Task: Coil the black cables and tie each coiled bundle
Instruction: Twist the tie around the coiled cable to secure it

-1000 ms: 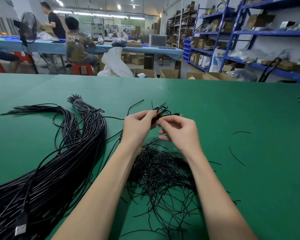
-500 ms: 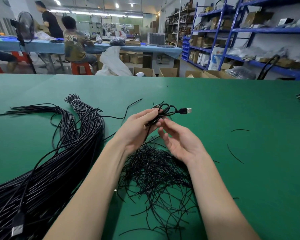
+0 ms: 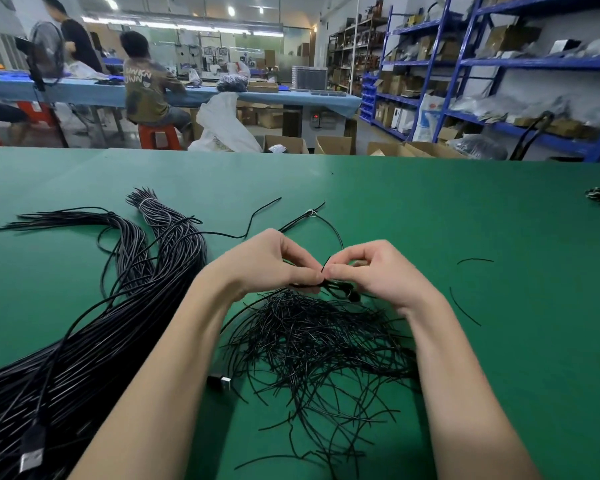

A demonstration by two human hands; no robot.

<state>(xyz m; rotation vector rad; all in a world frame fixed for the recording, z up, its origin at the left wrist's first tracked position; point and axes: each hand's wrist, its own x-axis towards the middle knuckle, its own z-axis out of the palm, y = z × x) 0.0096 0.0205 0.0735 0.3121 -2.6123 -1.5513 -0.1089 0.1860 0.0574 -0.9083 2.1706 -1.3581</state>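
The green table (image 3: 465,237) is carrying a long cable mass (image 3: 84,341) at lower left. At centre, the left hand (image 3: 267,265) and right hand (image 3: 378,271), apart a moment ago, are now both pinching the coiled bundle (image 3: 336,289) over the ties (image 3: 319,341), likely twisting a tie.

left hand (image 3: 267,263): fingers curled, pinching | right hand (image 3: 378,271): fingers curled, pinching | hands fingertip-to-fingertip
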